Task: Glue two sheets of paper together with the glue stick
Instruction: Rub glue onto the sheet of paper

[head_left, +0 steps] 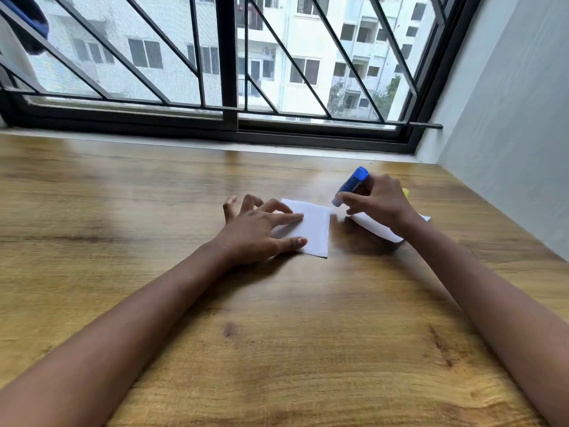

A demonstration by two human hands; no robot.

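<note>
A wide black-framed window with a slanted metal grille (228,72) fills the top of the frame, with pale apartment blocks beyond it. A plain grey wall (508,118) runs down the upper right. A brown wood-grain tabletop (277,334) takes up the lower two thirds. Two bare forearms reach in from the lower corners toward the middle.

Just right of centre, a small white rectangular sheet of paper (315,229) lies flat on the table. The left hand (258,232) rests on its left part with fingers spread, thumb and forefinger pressing it down; it grips nothing. Further right, past a strip of bare wood, a second white sheet (377,229) lies partly under the right hand (380,201). That hand's fingers curl round a blue plastic glue stick (351,184), tilted with its pale tip pointing down just off the first sheet's upper right corner. A small yellow object (405,192) peeks out behind the right hand; what it is cannot be told.

The tip sits at the paper's very edge, so a stroke could slip off and smear glue on the wood. The sheet is pinned only on its left, so dragging the stick may wrinkle or lift the free side.
</note>
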